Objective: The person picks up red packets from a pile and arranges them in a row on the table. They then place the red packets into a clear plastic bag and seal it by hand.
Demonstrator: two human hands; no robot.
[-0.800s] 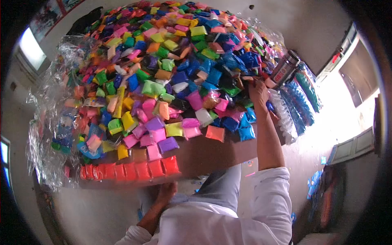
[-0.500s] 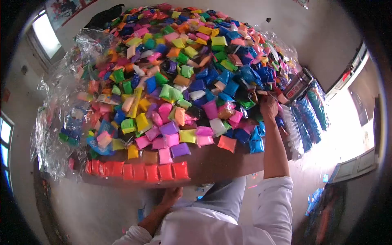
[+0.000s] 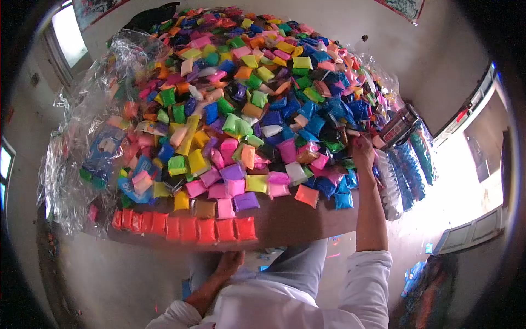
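A large heap of small, soft-looking plastic packets in many colours covers the table. At the heap's right side, my right hand reaches in among dark and blue packets, its fingers bent together. What they pinch, if anything, is too small to make out. Just right of it lies a dark cylindrical container with a red label. Below the table's front edge, my left hand rests near my lap, its fingers partly hidden. A row of several red packets lies along the front edge at left.
Crumpled clear plastic sheeting hangs over the table's left side. Strips of clear and blue packaging lie at the right edge. Blue scraps are on the floor at right, near a bright doorway.
The view has shifted slightly. My right hand stays at nearly the same place in the heap, with its fingers turned a little. My left hand remains below the table edge.
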